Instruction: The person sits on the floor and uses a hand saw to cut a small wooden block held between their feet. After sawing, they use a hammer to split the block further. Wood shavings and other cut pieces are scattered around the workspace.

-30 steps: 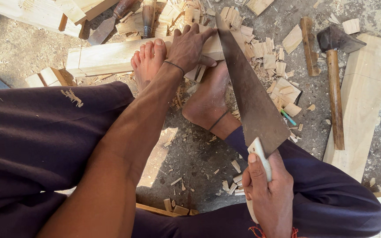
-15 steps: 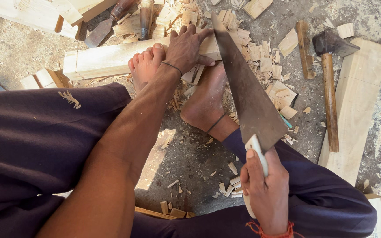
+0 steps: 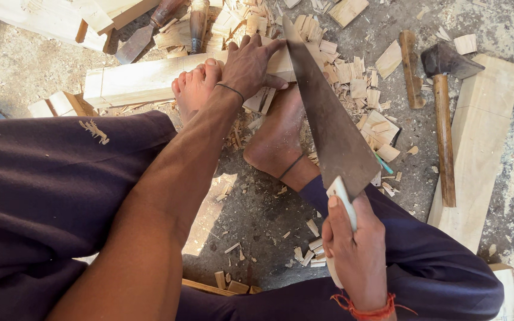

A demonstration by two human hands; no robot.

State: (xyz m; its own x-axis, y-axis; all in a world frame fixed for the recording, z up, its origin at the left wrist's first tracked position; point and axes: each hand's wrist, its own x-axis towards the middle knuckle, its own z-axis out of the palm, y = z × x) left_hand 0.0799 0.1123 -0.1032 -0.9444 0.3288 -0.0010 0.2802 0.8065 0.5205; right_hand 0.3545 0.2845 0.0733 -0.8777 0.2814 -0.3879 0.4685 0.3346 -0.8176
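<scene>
the pale wooden board [image 3: 144, 80] lies across the upper left of the frame, its long axis running left to right. the left hand [image 3: 251, 62] presses flat on its right end at upper centre, fingers spread, beside a bare foot [image 3: 194, 89]. the handsaw [image 3: 328, 119] slants from upper centre down to lower right, across the board; the right hand [image 3: 358, 252] has its fingers wrapped tight on the white handle. no packages, labels or signs show.
</scene>
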